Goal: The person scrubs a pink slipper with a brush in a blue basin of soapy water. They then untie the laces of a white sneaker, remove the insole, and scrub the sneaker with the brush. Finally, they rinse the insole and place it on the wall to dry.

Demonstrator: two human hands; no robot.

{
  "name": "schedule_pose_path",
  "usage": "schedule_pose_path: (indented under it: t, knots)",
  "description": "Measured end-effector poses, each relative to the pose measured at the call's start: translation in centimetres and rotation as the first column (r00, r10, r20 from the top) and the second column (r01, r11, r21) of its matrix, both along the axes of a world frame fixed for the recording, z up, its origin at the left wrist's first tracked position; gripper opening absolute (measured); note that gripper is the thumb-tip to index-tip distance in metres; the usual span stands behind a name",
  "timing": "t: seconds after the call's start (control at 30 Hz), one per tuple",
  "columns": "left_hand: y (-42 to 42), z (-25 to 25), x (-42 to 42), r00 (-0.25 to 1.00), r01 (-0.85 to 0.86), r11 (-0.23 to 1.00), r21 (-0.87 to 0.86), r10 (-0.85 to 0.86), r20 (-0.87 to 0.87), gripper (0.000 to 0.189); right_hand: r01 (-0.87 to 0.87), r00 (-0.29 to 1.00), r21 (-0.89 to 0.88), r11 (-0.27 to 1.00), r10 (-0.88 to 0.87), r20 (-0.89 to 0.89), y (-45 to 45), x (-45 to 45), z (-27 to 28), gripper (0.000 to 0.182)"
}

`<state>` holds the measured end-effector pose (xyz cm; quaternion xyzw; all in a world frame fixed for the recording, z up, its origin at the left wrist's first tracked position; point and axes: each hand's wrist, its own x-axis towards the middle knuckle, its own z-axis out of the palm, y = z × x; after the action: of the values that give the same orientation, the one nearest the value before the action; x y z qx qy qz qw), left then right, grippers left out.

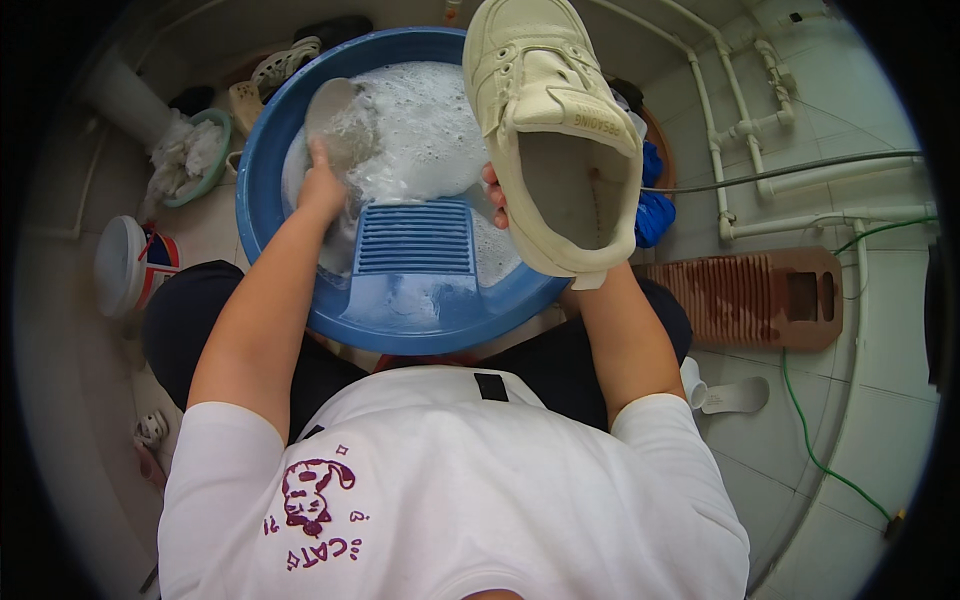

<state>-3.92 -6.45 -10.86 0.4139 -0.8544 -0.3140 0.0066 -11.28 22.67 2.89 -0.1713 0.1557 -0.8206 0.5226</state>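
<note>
My right hand [495, 196] holds a cream lace-up shoe [577, 262] by its side, lifted over the right part of a blue plastic washtub [412, 334]. The shoe has no laces and its opening faces me; most of my fingers are hidden behind it. At the tub's left side, my left hand [324, 187] grips the end of a pale shoe [330, 105], sole up, partly under suds. Soapy water [427, 120] with white foam fills the tub. A ribbed washboard [416, 236] is moulded into the tub's near side.
A brown washboard [742, 300] lies at the right, near white pipes [739, 120], a green hose [806, 435] and an insole [739, 395]. On the left are a lidded bucket [124, 266] and a green basin [214, 176] of white cloth. Blue fabric [654, 217] hangs behind the shoe.
</note>
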Motion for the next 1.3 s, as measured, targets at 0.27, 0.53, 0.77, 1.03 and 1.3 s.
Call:
schedule_pose_path:
  t: [0.27,0.53,0.77,1.03,1.3]
  knots:
    - [-1.8,-2.0,-1.6,0.957,0.068,0.993,0.099,-0.037,-0.287,0.035,-0.007,1.0,-0.046,0.999,0.008,0.026,-0.1,-1.6,-1.6,0.077]
    - [-1.0,-1.4,-0.7,0.988,0.15,0.988,-0.042,-0.151,-0.039,0.038,-0.066,0.992,0.03,0.997,0.062,0.112,-0.9,0.5,0.2,0.076]
    - [-1.2,-3.5,-1.3,0.956,0.272,0.955,-0.12,-0.283,-0.081,0.043,0.3,0.936,0.333,0.894,-0.207,-0.285,0.9,2.3,1.4,0.069]
    - [-0.8,-3.0,1.7,0.965,0.261,0.96,-0.102,-0.261,0.018,0.046,0.404,0.88,0.344,0.847,-0.259,-0.397,1.2,2.5,1.4,0.062]
    - [-0.9,-3.4,1.4,0.964,0.267,0.96,-0.09,-0.263,0.048,0.048,0.428,0.866,0.355,0.831,-0.265,-0.424,1.7,2.8,1.6,0.054]
